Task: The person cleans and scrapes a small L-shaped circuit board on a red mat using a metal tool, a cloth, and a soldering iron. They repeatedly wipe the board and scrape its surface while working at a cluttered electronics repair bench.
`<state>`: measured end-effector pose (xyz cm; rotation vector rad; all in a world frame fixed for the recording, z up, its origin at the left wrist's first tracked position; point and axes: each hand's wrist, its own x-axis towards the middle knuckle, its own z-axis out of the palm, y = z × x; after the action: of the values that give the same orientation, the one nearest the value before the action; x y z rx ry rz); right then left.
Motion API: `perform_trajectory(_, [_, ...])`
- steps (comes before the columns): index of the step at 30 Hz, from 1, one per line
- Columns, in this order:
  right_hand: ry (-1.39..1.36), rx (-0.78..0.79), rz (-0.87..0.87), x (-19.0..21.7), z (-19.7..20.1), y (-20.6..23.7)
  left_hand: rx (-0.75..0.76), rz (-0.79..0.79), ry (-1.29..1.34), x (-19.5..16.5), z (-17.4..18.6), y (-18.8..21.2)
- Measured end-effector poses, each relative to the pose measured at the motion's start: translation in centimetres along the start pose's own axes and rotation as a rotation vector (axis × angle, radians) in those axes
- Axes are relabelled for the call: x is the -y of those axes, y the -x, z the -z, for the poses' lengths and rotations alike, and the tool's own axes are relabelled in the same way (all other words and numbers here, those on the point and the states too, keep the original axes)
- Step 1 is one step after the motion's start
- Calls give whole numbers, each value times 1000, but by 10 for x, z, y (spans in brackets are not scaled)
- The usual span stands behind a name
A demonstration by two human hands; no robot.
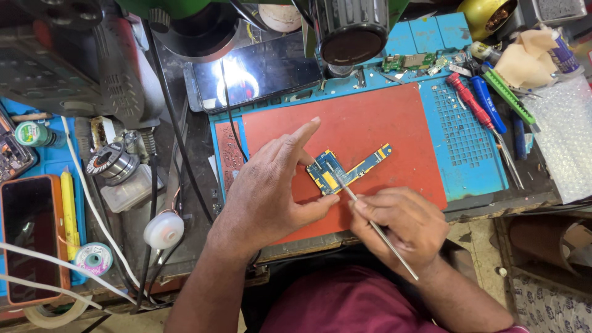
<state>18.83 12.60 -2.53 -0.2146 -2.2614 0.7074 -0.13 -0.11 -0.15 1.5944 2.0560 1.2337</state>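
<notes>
**Two hands on a small circuit board**

Nearest to the camera, the right hand (401, 225) has its fingers closed together around a thin metal tool (364, 213), like a pen grip. The handle of the tool goes back over the wrist, and its tip goes forward, past the fingertips, onto the circuit board (345, 171).

Just beside, the left hand (271, 188) has the thumb and the index finger spread apart. The thumb tip touches the near edge of the board, and the index finger points up beyond its far left corner. The other fingers are curled under, so I cannot tell what they touch.

The blue and yellow board lies flat on the red mat (382, 129), between the thumb and the index finger of the left hand, directly in front of the right fingertips. One narrow arm of the board goes away to the right.

Beyond the fingers, a blue work mat (468, 154) surrounds the red one. To the far right of it lie a red screwdriver (470, 100) and a blue screwdriver (488, 103). Further away, above the index finger, a dark phone (256, 75) reflects a bright lamp.
</notes>
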Motion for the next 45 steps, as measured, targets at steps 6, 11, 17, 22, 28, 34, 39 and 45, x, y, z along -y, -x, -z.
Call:
perform_trajectory(6, [3, 7, 10, 1, -1, -1, -14, -30, -30, 0, 1, 1])
perform_trajectory(11, [-3, 2, -20, 1, -1, -2, 0, 10, -1, 0, 0, 1])
perform_trajectory(17, [-6, 0, -15, 2, -2, -3, -7, 10, -15, 0, 0, 1])
perform_trajectory(22, [9, -16, -28, 2, -2, -4, 5, 39, 7, -1, 1, 1])
perform_trajectory(28, [-19, -8, -33, 2, -3, -3, 12, 39, -4, -1, 1, 2])
perform_trajectory(34, [-22, -2, -30, 3, -3, -4, 14, 29, -3, 0, 1, 1])
perform_trajectory(39, [9, 10, -58, 7, -3, -5, -4, -16, -5, 0, 0, 1])
perform_trajectory(45, [-35, 17, -50, 7, -4, -8, -2, -9, -28, 0, 1, 1])
